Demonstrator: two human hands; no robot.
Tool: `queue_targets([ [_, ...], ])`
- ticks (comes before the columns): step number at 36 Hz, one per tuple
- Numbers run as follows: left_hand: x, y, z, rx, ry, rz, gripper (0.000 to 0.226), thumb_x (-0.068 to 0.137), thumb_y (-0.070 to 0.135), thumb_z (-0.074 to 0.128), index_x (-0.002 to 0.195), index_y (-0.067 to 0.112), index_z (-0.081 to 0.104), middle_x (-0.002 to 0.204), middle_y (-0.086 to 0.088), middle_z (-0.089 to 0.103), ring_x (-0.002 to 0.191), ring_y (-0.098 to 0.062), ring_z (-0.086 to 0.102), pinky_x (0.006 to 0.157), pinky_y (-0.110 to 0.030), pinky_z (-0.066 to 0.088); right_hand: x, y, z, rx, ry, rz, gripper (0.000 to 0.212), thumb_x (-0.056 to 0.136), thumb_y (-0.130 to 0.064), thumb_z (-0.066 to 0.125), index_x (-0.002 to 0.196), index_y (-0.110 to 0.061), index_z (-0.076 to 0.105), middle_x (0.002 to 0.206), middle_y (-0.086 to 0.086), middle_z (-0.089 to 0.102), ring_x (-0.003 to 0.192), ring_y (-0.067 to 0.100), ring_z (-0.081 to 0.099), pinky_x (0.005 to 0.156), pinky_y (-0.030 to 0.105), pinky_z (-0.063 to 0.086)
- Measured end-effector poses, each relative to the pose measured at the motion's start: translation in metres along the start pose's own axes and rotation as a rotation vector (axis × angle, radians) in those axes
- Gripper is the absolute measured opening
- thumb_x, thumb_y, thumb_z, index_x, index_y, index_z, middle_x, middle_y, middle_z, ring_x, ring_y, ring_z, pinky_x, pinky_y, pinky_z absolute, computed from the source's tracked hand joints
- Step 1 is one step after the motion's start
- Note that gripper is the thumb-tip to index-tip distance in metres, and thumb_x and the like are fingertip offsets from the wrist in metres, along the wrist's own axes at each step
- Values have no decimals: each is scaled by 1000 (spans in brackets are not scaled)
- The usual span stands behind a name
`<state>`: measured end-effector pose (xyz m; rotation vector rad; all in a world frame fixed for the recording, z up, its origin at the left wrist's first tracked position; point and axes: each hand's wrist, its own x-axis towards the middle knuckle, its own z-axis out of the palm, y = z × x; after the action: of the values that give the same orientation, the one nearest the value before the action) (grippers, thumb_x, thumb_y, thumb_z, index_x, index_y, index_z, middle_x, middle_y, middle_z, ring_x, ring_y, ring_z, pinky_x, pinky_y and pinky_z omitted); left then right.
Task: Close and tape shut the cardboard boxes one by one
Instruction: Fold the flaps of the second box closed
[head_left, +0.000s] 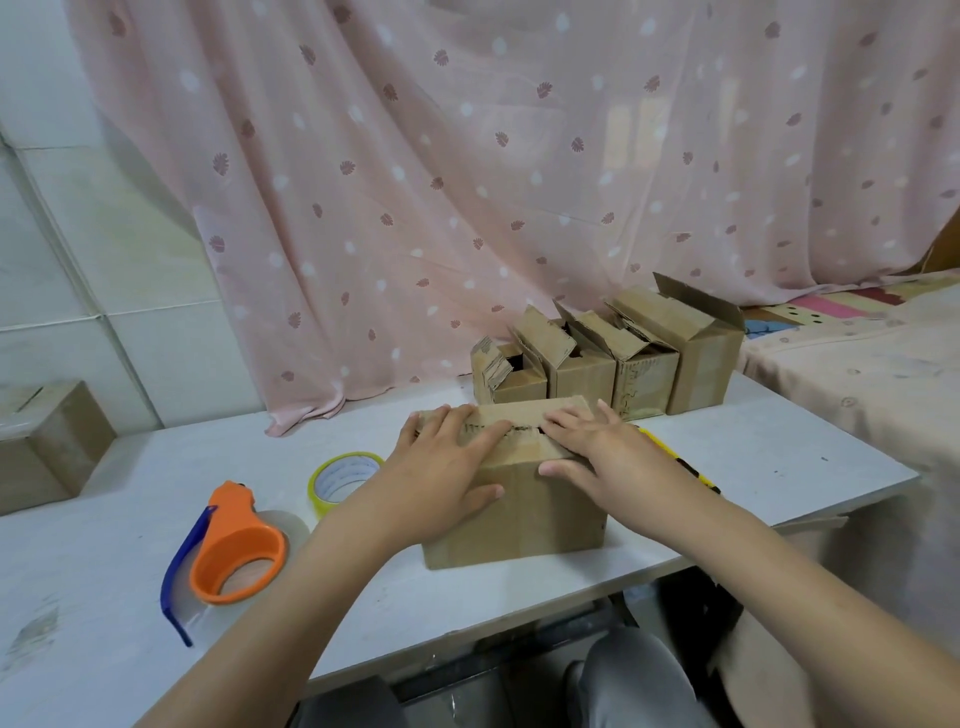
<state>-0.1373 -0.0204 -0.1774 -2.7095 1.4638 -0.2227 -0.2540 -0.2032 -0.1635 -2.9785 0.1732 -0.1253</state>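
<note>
Both hands, left hand (447, 467) and right hand (592, 447), press flat with straight, spread fingers on the closed flaps of a cardboard box (519, 514) at the white bench (104, 571) front edge, orange tape dispenser (234, 551) lying left, four open boxes (608, 364) behind.

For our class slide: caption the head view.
Both hands, left hand and right hand, press box flaps closed; tape dispenser nearby.
</note>
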Motion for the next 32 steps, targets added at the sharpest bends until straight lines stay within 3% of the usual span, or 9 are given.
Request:
queue_targets([
  [3,-2,0,2,22,7,-6,69,99,59,37,156,40,3,163,-6,9,151,-27,7,123,-48,5,4,-3,7,-120,3,-2,59,107,-43,33,157,-11,25,164,0,23,153,13,10,124,36,-7],
  [7,-5,6,4,22,31,-52,72,99,59,38,156,41,-2,165,-5,3,153,-30,-1,123,-52,1,2,-3,19,-138,84,-13,58,106,-43,25,155,-11,25,161,7,27,152,20,14,120,29,-9],
  [10,-8,9,5,13,109,-69,71,98,57,45,158,37,12,165,-5,8,153,-32,1,122,-55,2,-4,-6,18,-68,101,31,54,107,-42,31,154,-18,23,162,1,23,153,19,9,120,28,16],
  [12,-9,9,6,1,152,-45,70,98,54,48,157,32,18,164,-3,17,152,-27,10,122,-51,3,-6,-8,15,-38,99,48,53,107,-42,32,155,-22,25,164,-1,20,154,18,6,117,30,24],
  [16,-7,8,8,16,111,-47,69,101,54,37,159,31,5,165,3,13,152,-18,10,124,-45,0,-6,-9,12,-40,83,36,49,107,-40,32,153,-23,31,161,0,27,153,18,10,117,28,21],
  [20,-6,10,11,48,119,-41,69,102,52,33,155,42,-11,166,0,11,152,-21,10,123,-50,4,-9,-8,9,-51,113,-1,49,108,-40,30,153,-23,32,159,-3,31,151,15,15,115,22,15],
  [23,-7,9,12,40,131,-15,65,103,50,32,147,56,-17,166,-5,9,152,-26,11,122,-54,7,-10,-4,13,64,152,-19,48,105,-39,42,150,-21,42,156,-2,40,151,16,21,117,25,18],
  [26,-7,7,17,24,187,4,66,103,49,34,141,58,-19,166,-8,12,151,-30,15,121,-55,9,-10,6,21,239,282,-34,47,95,-38,63,137,-17,61,146,2,54,145,21,38,118,43,33],
  [32,-5,2,31,40,280,29,65,99,48,46,149,51,4,158,-11,34,143,-34,37,114,-60,27,-10,11,25,253,351,-37,46,90,-42,68,130,-18,67,139,-2,60,140,14,45,117,38,36],
])
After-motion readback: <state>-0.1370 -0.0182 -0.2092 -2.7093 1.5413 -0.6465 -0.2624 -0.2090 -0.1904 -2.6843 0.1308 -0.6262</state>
